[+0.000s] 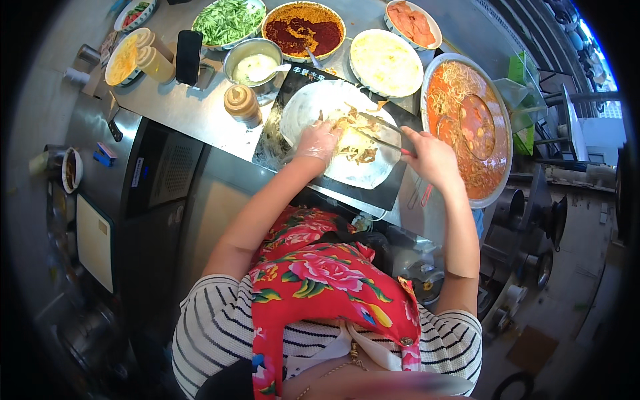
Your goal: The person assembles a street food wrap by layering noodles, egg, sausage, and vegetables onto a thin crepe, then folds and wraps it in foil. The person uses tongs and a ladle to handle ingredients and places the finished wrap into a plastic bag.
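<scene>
Clenched around a pair of metal tongs (377, 132), the right hand (432, 157) sits right of centre in the frame, the tong tips reaching left into a heap of shredded filling (355, 137). Left of it, the left hand (319, 141), in a thin clear glove, presses down with spread fingers on the filling and the thin white wrapper (333, 127) beneath, gripping nothing.

Largest of all, the steel counter (193, 110) runs across the upper part of the frame. At right of centre lies a big round tray of noodles in orange-red sauce (467, 127). The wrapper lies spread on a dark board (390, 190) in the middle of the frame, filling piled near its centre.

Along the top edge stand a bowl of chilli flakes and red paste (303, 28), a bowl of green vegetable strips (228, 20), a pale dish of whitish food (385, 61) and a small dish of pink slices (413, 21). A steel bowl of white sauce (253, 63) holds a spoon, upper centre. A black phone (188, 57) lies just left of it, and a brown-capped squeeze bottle (241, 103) stands just below the steel bowl.
</scene>
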Tool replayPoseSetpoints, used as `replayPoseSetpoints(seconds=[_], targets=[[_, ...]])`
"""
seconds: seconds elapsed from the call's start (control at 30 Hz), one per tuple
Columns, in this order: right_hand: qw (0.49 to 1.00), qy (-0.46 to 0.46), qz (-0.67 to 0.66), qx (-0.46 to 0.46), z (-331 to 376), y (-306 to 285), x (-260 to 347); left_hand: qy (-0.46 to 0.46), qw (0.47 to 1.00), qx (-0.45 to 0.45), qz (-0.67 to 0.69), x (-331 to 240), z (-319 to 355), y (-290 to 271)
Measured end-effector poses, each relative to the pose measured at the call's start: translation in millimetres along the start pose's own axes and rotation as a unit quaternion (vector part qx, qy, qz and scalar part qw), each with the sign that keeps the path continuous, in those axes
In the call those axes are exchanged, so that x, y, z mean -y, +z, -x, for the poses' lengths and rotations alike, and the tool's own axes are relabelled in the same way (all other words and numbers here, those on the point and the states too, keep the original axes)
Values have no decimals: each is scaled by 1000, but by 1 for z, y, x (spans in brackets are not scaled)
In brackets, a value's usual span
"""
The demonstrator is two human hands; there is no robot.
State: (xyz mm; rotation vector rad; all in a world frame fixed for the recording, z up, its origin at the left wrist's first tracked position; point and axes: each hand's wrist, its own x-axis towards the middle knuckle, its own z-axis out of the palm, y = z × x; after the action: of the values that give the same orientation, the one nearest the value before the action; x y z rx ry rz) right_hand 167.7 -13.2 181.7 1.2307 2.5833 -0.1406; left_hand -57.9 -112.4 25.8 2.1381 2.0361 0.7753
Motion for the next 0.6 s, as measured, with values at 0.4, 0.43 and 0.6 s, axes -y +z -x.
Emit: replayPoseSetpoints(seconds=[0.4,0.43,0.6], targets=[[999,30,-18,-35,-67,32,-97,-137,989,17,58,22,-45,-21],[998,18,-35,-57,-57,34,-96,-121,991,-8,52,28,-57,-20],[994,-49,-93,19,-19,23,-88,-119,986,102,51,50,-145,20]])
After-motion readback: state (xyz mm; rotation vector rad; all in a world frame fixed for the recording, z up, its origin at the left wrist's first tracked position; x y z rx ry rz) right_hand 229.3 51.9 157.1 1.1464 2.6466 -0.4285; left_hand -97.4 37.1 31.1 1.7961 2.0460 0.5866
